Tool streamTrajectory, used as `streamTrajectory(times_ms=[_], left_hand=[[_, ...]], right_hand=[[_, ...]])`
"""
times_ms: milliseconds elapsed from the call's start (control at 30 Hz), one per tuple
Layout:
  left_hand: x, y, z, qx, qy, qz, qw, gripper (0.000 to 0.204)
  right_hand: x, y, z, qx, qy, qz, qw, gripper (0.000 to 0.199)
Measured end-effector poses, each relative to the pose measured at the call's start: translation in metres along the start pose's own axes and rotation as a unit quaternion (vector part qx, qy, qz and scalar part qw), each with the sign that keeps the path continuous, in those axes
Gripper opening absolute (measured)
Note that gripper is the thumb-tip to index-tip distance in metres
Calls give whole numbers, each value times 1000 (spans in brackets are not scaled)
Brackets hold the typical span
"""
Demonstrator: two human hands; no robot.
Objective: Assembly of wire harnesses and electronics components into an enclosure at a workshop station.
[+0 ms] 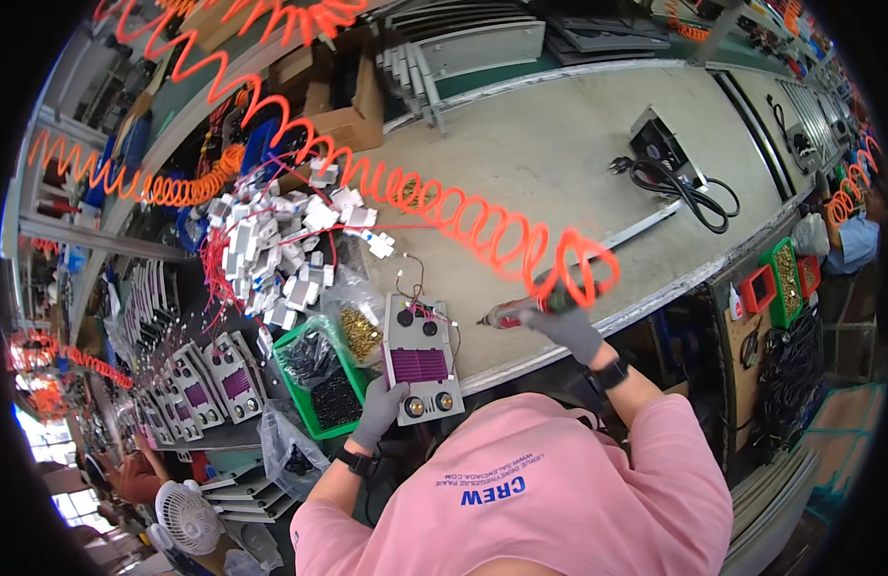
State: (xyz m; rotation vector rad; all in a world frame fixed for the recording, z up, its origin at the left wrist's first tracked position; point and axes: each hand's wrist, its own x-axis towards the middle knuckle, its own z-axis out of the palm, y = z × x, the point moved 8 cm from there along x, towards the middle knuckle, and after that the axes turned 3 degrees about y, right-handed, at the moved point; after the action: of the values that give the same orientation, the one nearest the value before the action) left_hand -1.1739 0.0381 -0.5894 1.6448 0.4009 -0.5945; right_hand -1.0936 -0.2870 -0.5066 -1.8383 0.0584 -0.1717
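Observation:
My left hand (378, 413), in a grey glove, is closed on the lower left edge of a grey metal panel (392, 336). This panel has a purple grille, two round knobs at its near end, and black round parts with thin wires at its far end. In my right hand (571, 332), also gloved, is a red and dark power screwdriver (509, 313). Its tip points left, to the right of the panel and apart from it. An orange coiled hose (463, 216) reaches down to the tool and hides part of its rear.
Left of the panel stands a green bin (321, 420) of small black parts, beside a bag of brass-coloured pieces (360, 331). Farther off lies a heap of white wired parts (281, 240). A black-corded metal unit (660, 144) sits on the conveyor's far right. Similar panels (235, 379) stand at left.

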Motion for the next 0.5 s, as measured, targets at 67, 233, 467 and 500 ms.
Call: streamTrajectory(times_ms=[67, 233, 467, 500], left_hand=[[23, 1, 20, 79, 20, 4, 997, 30], [56, 90, 114, 169, 4, 150, 974, 31], [111, 132, 210, 83, 87, 187, 975, 25], [117, 134, 220, 54, 101, 193, 974, 27]], right_hand=[[-5, -48, -28, -81, -47, -127, 988, 23], [-41, -30, -79, -54, -124, -171, 976, 21], [-91, 17, -114, -136, -237, -102, 956, 30], [-91, 13, -122, -177, -203, -86, 959, 35]])
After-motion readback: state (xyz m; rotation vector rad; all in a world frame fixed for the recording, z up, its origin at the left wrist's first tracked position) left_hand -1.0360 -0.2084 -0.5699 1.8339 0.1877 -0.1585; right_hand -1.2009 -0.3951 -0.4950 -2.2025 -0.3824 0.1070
